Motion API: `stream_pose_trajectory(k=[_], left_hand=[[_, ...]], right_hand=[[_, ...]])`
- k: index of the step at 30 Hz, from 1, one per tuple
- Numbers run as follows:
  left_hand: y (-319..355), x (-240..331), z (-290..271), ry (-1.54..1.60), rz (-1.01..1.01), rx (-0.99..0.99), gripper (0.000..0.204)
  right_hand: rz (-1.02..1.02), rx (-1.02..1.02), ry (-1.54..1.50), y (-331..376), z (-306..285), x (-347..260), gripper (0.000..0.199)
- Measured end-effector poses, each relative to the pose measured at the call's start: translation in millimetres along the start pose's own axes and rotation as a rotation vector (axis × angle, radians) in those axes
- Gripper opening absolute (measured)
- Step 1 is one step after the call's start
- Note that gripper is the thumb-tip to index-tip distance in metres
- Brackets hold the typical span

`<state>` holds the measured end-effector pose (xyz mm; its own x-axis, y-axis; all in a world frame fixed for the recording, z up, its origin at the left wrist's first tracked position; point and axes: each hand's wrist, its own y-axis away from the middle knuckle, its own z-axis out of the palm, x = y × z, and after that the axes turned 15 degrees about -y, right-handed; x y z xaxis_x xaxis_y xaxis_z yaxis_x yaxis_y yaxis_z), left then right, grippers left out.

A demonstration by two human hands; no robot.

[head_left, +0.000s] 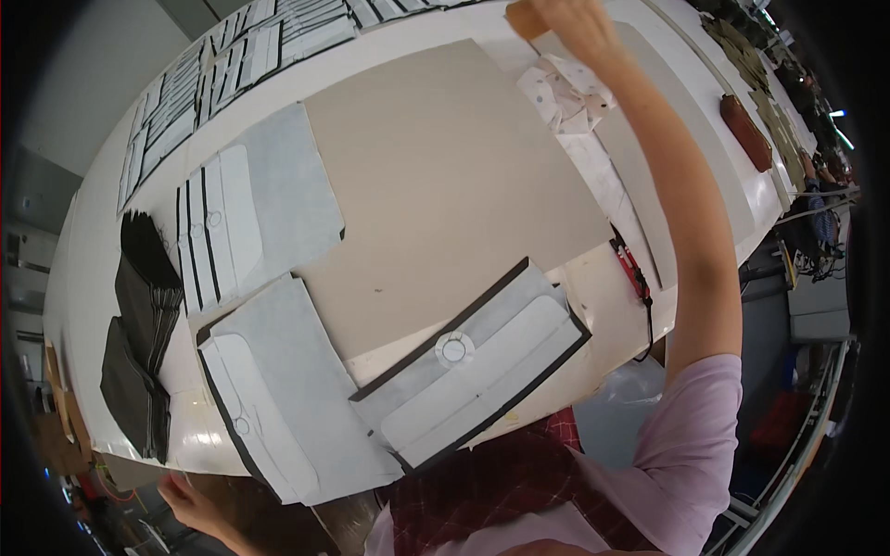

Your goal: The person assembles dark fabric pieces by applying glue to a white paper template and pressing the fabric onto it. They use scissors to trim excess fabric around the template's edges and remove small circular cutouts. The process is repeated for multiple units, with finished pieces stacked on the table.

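At the top edge of the view my right hand (579,32) reaches far across the table, its fingers closed against an orange-brown block (527,20); the frame cuts off part of both. A crumpled, spotted white cloth (564,95) lies just below that hand. My left hand (190,505) hangs low beside the front left table edge, fingers loosely bent and apart, with nothing visible in them. Closest to it is a grey-white fabric panel (324,398) with black edging. Another such panel (524,361) lies slanted at the front, a white ring-shaped disc (454,348) on top.
A large grey-beige board (454,176) covers the table's middle. Another panel (278,185) overlaps its left side. Stacked black fabric pieces (144,343) lie at the left. Rows of striped pieces (241,69) fill the back. On the right are a red-handled tool (632,271) and a brown case (746,132).
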<state>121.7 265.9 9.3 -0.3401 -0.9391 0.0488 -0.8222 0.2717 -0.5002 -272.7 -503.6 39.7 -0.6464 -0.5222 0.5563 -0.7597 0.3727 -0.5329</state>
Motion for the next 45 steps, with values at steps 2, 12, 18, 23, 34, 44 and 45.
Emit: stream_pose_trajectory(k=[2,12,18,23,34,44,45], left_hand=[[14,84,-27,0.104,0.070,0.076,0.020],[133,269,-70,0.379,1.454,-0.373,0.075],[124,283,-57,0.429,1.594,-0.354,0.065],[120,283,-65,0.447,1.567,-0.330,0.061],[95,421,-56,0.578,1.332,-0.455,0.060],[59,457,-25,0.656,1.077,-1.096,0.042],[51,446,-30,0.773,0.902,-1.223,0.039]], right_hand=[[0.216,0.275,-0.334,13,-73,4,0.041],[0.761,0.364,-2.310,166,-193,-7,0.045],[0.780,0.219,-2.433,205,-239,-57,0.055],[0.739,0.391,-2.435,205,-264,-73,0.058],[0.797,0.635,-2.412,235,-297,-64,0.053],[0.704,0.703,-2.415,280,-301,-51,0.088],[0.724,0.732,-2.409,284,-298,-52,0.087]])
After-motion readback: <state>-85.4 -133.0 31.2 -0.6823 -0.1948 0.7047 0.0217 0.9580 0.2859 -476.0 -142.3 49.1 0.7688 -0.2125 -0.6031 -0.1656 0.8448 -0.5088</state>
